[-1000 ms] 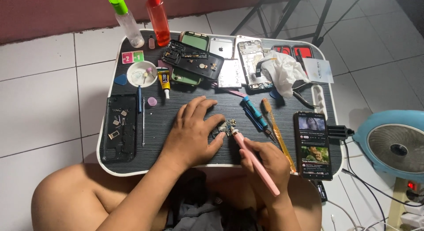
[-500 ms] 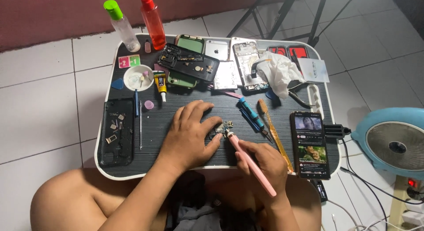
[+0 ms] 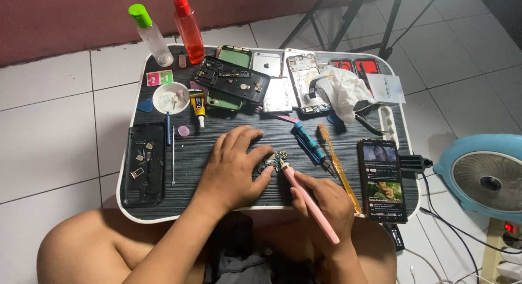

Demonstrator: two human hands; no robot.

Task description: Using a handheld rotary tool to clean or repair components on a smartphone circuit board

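Two hands on the job, head view only. Our left hand (image 3: 234, 167) lies flat on the black lap table (image 3: 217, 200), fingers pressed down on a small circuit board (image 3: 270, 163) at mid-table. Our right hand (image 3: 321, 200) pinches a pink pen-shaped tool (image 3: 311, 205), tip touching the board. Blue screwdriver (image 3: 309, 144) and toothbrush (image 3: 337, 167) lie just beside, lit phone (image 3: 381, 179) further right.

Left hand (image 3: 231, 170) slid slightly nearer (fingers more spread), pink tool (image 3: 309, 203) angled steeper
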